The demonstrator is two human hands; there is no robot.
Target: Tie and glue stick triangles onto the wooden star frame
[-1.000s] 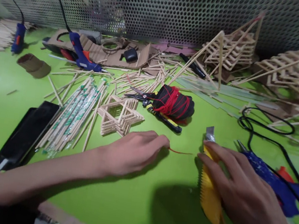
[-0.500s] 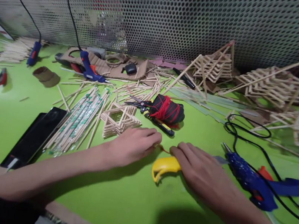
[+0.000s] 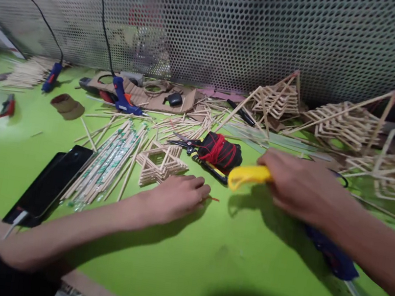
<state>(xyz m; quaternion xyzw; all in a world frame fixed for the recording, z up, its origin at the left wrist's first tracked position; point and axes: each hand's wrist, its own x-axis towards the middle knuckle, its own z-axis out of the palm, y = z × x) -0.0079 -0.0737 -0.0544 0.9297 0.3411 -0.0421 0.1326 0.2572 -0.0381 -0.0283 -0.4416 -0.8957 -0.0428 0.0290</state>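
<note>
My right hand (image 3: 287,179) is closed around a yellow utility knife (image 3: 248,176), lifted over the table; the handle's end points left and the blade is hidden. Closed and low on the green tabletop, my left hand (image 3: 178,197) pinches a short piece of red string (image 3: 214,199), whose end sticks out to the right. Just behind my left hand sits a star-shaped frame of stacked wooden sticks (image 3: 160,162). A black bundle wound with red string (image 3: 220,151) lies beyond, against black-and-yellow pliers (image 3: 212,170).
At left are wrapped sticks (image 3: 108,164) and a black phone (image 3: 57,181) with a white cable. A blue glue gun (image 3: 337,258) lies partly under my right arm. Another glue gun (image 3: 121,97) rests on cardboard. Stick structures (image 3: 345,123) stand at the back right, before a perforated metal panel (image 3: 237,30).
My right hand has risen away from the table and moved back and right with the utility knife. My left hand stays nearly in place, the red string's end now free of my right hand.
</note>
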